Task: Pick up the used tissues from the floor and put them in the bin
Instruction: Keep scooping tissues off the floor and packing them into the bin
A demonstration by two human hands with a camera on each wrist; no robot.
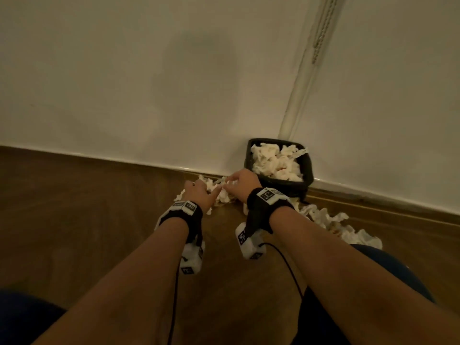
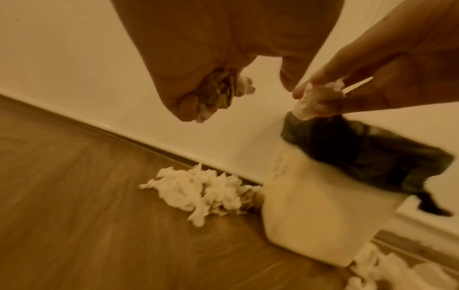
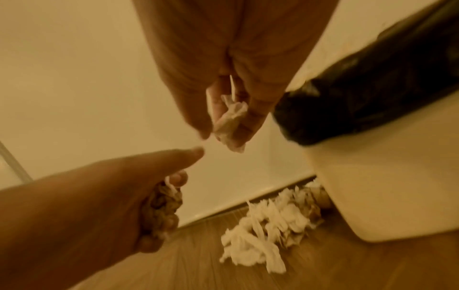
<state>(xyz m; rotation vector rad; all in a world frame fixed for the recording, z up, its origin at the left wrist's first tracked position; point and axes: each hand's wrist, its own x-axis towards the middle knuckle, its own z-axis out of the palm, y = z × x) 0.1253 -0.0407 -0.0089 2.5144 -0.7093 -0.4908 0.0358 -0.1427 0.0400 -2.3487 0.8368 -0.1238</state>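
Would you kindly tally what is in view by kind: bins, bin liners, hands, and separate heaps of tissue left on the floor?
Bins: 1, the bin.
Liners: 1, the black liner.
Hands: 2, left hand and right hand, each gripping tissue.
Floor heaps: 2, left heap and right heap.
Total: 6.

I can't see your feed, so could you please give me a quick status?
Left hand grips tissue wad; right hand pinches tissue. Bin nearly full. Pile on floor.
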